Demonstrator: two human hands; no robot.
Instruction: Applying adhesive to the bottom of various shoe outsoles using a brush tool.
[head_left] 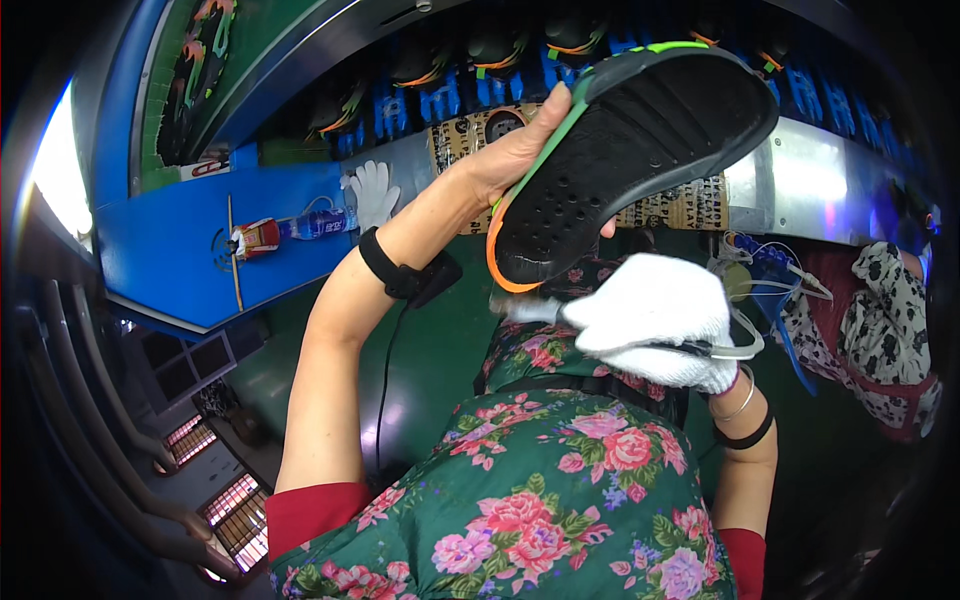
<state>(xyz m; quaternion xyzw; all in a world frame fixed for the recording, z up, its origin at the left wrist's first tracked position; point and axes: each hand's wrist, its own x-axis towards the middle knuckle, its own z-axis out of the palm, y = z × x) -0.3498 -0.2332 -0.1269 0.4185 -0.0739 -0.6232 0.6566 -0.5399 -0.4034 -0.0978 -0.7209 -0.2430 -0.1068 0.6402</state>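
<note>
My bare left hand [515,150] is closed on a black shoe sole [640,150] with an orange and green rim. Its broad end points up and to the right, and small holes dot the narrower end. A white knitted glove covers my right hand [655,320]. Its fingers pinch a small brush [530,308] with a pale handle, whose blurred tip is just below the orange end of the sole. From the gloved hand a clear tube [750,345] runs up toward the right.
A steel ledge [800,180] with printed cardboard [450,145] runs across the far side. Behind it stand several dark shoe parts on blue holders [440,100]. On the blue table [160,240] at left lie a white glove [373,192] and a bottle [318,224]. Another person's patterned clothing [885,320] shows at right.
</note>
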